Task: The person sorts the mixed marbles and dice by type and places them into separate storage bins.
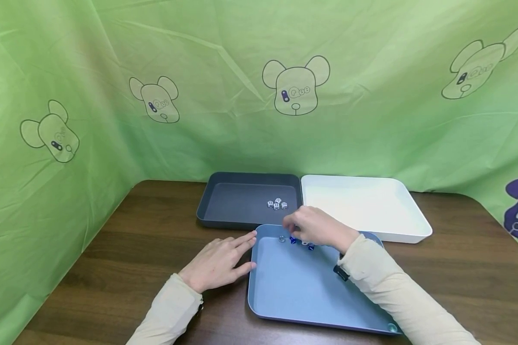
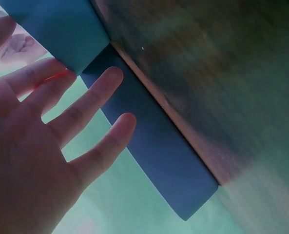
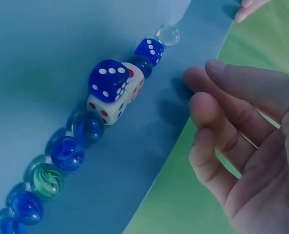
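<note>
My left hand (image 1: 220, 263) lies with straight, spread fingers at the left rim of the blue tray (image 1: 302, 292). Over that tray's far side, my right hand (image 1: 312, 225) hovers with loosely curled fingers; the right wrist view shows nothing between thumb and fingertips (image 3: 202, 109). Beside it runs a row: a clear marble (image 3: 168, 35), a blue die (image 3: 149, 51), a dark blue marble (image 3: 142, 67), white dice (image 3: 104, 109) and several more marbles (image 3: 66, 153), one of them green (image 3: 47, 181). Another blue die (image 3: 107, 79) appears stacked on the white dice.
Behind the blue tray stand a dark grey tray (image 1: 237, 203), with several white dice (image 1: 276, 206) inside, and a white tray (image 1: 354, 201). A pale marble (image 1: 392, 327) sits in the blue tray's near right corner. Green cloth (image 1: 224, 143) hangs behind the wooden table (image 1: 155, 225).
</note>
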